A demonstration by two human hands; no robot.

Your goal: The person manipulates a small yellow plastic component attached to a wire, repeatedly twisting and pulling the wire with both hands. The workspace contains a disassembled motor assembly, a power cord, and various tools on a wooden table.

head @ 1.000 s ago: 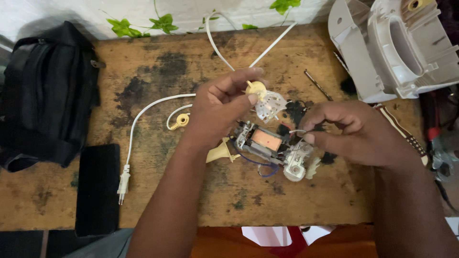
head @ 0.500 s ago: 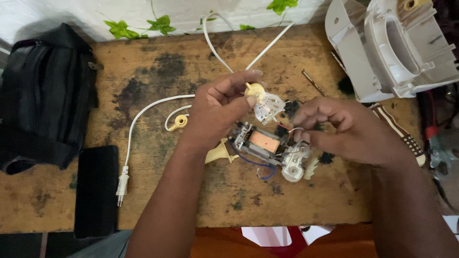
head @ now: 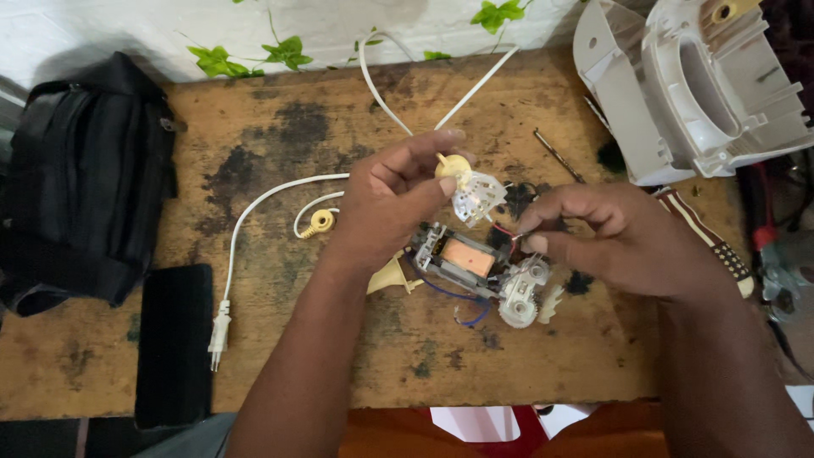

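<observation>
Stained wooden bench (head: 322, 136), parts everywhere. Left hand (head: 394, 203) pinches a small clear switch plate (head: 477, 197) with a cream knob, grip closed on it above the small electric motor (head: 462, 259). Right hand (head: 623, 242) pinches a thin wire at the motor's gear end. White power cord (head: 254, 208) and black bag (head: 80, 178) lie left, white plastic housing (head: 695, 85) top right.

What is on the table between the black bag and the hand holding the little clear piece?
In the head view, a white cord with a yellow knob lies between the bag and the left hand.
</observation>
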